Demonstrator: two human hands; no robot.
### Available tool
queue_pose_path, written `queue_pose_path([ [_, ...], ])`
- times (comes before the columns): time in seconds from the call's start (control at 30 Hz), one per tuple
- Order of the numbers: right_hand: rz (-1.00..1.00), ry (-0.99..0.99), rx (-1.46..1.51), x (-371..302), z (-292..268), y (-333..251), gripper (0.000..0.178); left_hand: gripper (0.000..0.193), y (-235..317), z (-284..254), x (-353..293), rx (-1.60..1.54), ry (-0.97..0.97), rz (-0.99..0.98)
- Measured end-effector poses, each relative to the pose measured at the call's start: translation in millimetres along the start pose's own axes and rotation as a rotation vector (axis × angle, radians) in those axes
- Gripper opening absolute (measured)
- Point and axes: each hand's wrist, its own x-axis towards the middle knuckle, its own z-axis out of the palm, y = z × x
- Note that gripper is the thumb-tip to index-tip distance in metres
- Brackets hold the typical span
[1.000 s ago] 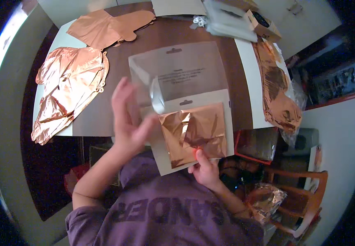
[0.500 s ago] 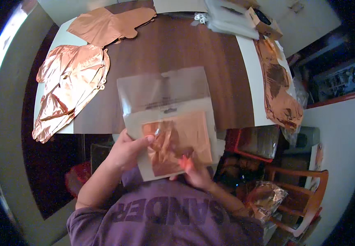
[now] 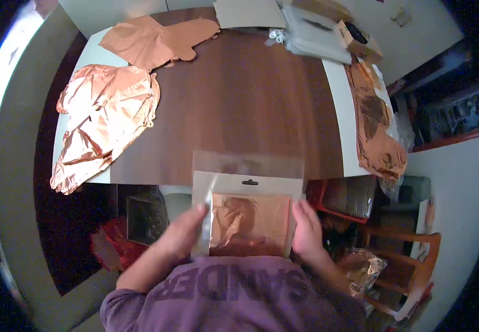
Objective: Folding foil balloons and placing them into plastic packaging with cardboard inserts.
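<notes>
Copper-coloured foil, crinkled and bright, lies piled at the far left of the surface, and just beyond it rests a flatter, duller foil shape. Moving right, the person's left hand, a little blurred, grips the left edge of a clear packet, thumb toward the front. That packet is held low, close to the person's purple shirt, its top overlapping my sight of the surface's near edge; inside are a pale card with a dark hanging slot and a folded square of copper foil. On the packet's other side the right hand holds the right edge, fingers pointing up along it, blurred too. Farther back sit a white sheet, small white rolls, a stack of clear plastic and an open cardboard box. Long copper foil pieces lie along the right end of the surface; below, near a wooden chair, is a shiny wrapped bundle.
</notes>
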Motion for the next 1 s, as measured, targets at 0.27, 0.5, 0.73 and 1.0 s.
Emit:
queue_pose_path([
  [0.27,0.134,-0.32,0.129,-20.0,-29.4,5.7,0.066,0.096,-13.8,-19.3,-14.3,0.251,-0.119,0.289],
  [0.5,-0.116,-0.334,0.178,24.8,-26.7,14.5,0.104,0.101,3.8,-5.2,14.3,0.954,0.107,0.535],
  [0.73,-0.015,-0.206,0.173,26.2,-38.9,42.8,0.096,0.088,18.6,6.6,37.4,1.568,0.227,1.156],
  [1.0,-0.047,-0.609,0.821,39.8,-19.6,97.6,0.044,0.085,15.7,24.2,81.9,1.712,-0.035,1.163],
])
